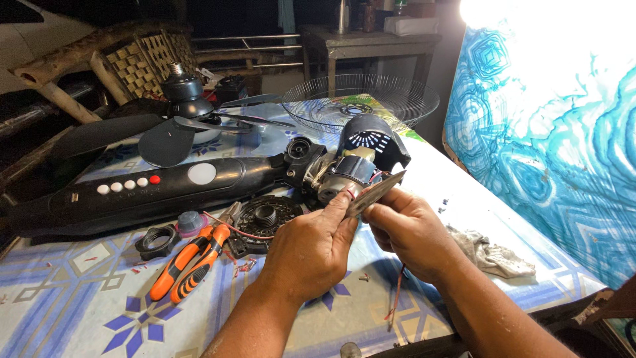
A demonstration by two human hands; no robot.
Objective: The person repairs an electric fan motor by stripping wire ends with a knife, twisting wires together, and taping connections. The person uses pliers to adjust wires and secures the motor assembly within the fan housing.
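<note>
A dismantled black stand fan lies across the table, its control column [152, 189] with white and red buttons at left and its bare motor [344, 174] at centre. My left hand [311, 248] and my right hand [407, 229] meet just in front of the motor, together pinching a thin flat grey strip [376, 192] that angles up to the right. A red wire [396, 298] hangs below my right hand. The black rear motor cover [371, 136] stands behind the motor.
Orange-handled pliers [192, 262] lie left of my left hand, beside a black ring nut [157, 242], a grey cap [189, 222] and a round black grille hub [265, 219]. A wire fan guard [361, 99] and dark fan blades [165, 136] sit behind. A rag [493, 255] lies at right.
</note>
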